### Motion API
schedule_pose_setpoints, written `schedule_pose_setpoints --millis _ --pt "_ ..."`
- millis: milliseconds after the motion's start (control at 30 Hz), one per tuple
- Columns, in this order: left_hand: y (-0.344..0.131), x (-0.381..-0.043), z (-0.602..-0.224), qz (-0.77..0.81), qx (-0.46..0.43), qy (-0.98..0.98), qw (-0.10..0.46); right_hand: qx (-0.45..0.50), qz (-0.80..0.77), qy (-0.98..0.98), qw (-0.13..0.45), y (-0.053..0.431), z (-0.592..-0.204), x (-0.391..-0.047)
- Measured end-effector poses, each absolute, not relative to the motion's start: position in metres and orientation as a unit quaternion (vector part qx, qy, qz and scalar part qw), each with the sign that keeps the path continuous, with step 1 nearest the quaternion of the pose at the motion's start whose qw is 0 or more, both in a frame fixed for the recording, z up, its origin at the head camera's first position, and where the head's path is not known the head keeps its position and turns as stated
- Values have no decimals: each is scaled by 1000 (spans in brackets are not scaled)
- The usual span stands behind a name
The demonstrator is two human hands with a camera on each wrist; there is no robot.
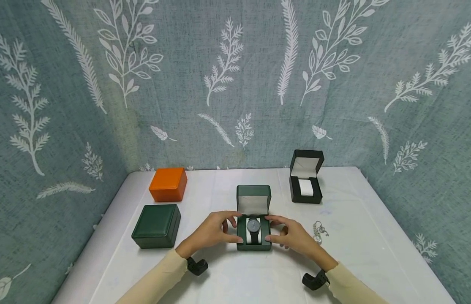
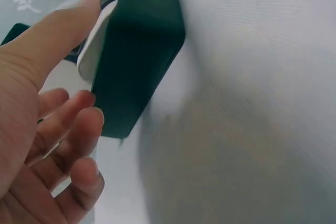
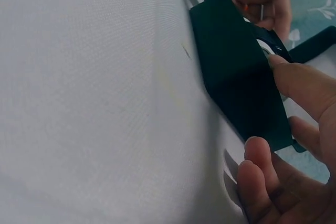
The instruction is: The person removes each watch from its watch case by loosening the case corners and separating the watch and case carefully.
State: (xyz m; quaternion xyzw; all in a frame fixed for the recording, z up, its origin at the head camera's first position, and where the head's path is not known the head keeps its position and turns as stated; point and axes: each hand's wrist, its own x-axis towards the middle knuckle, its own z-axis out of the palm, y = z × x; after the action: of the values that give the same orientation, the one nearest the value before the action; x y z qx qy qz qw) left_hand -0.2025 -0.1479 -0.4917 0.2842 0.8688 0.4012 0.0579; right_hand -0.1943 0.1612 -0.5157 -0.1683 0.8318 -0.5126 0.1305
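An open green watch box (image 1: 240,246) stands on the table in front of me, its pale-lined lid raised. A dark round-faced watch (image 1: 253,226) on a black strap sits in it, around a white cushion (image 2: 90,59). My left hand (image 1: 214,230) is at the box's left side, thumb and forefinger spread with their tips at the rim. My right hand (image 1: 294,237) mirrors it on the right side; in the right wrist view its thumb (image 3: 302,85) reaches the rim beside the cushion. The other fingers of both hands are loosely bent next to the box walls.
A closed orange box (image 1: 168,184) and a closed dark green box (image 1: 156,226) stand at the left. At the back right is an open black box (image 1: 306,198) with a white cushion. A silver-coloured chain-like piece (image 1: 318,230) lies beyond my right hand. Patterned cloth (image 1: 227,126) surrounds the table.
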Motion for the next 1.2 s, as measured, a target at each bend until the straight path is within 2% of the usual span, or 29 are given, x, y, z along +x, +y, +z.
schedule_pose_setpoints --millis 967,1200 --pt "-127 -206 -493 264 314 912 16 -170 -511 834 122 162 -518 -194" --pt "-127 -208 -492 245 320 915 27 -171 -511 833 123 162 -518 -194"
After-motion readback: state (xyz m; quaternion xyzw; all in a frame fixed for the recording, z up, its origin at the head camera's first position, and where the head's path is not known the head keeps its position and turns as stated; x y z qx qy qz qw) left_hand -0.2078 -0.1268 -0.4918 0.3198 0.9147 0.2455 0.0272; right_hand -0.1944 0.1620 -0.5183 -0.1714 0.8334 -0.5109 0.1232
